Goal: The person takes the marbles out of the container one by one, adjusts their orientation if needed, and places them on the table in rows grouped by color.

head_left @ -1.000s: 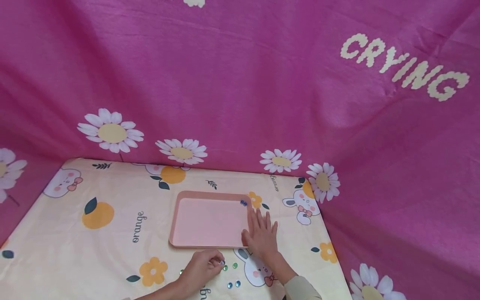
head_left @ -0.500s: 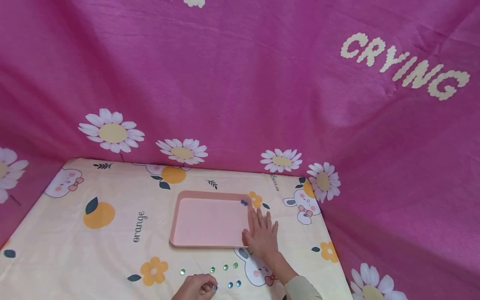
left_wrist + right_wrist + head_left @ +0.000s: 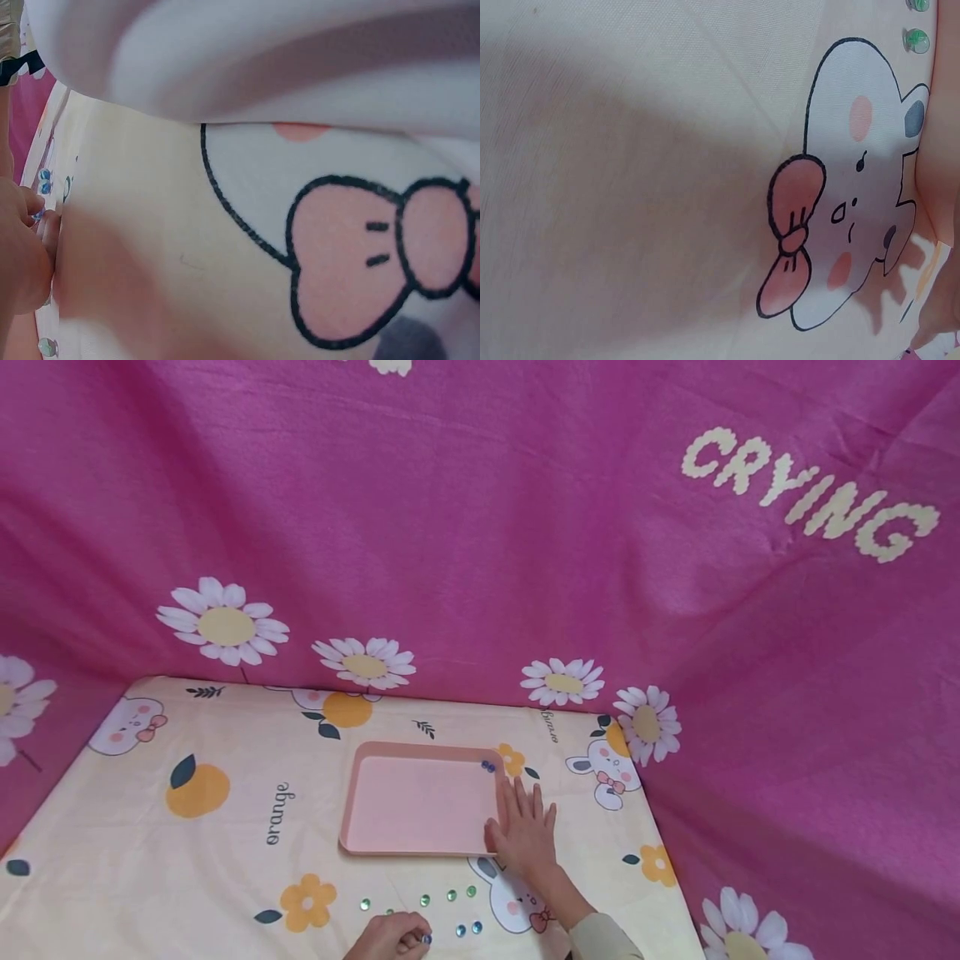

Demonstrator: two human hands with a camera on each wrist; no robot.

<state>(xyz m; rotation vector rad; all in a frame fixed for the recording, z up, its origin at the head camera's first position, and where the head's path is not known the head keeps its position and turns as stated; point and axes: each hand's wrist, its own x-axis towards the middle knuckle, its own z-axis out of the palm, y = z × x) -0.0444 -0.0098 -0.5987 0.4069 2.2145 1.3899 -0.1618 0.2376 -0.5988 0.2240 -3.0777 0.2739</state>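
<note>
At the bottom centre of the head view, the left hand (image 3: 390, 937) curls its grip around a small blue glass bead (image 3: 426, 937), pinched at the fingertips just above the bench (image 3: 150, 860), which is covered in a cream cloth printed with oranges and rabbits. A loose row of green and blue beads (image 3: 450, 895) lies on the cloth just above and to the right of that hand, within easy reach. The right hand (image 3: 525, 835) lies flat with its fingers spread, pressed against the right edge of the pink tray (image 3: 420, 802) in the middle of the frame, seemingly to keep the tray from sliding. Two blue beads in the tray (image 3: 487, 766) sit at its upper right corner, near the right hand's fingertips. A pink daisy-printed curtain (image 3: 480, 527) fills the upper frame behind the bench.
</note>
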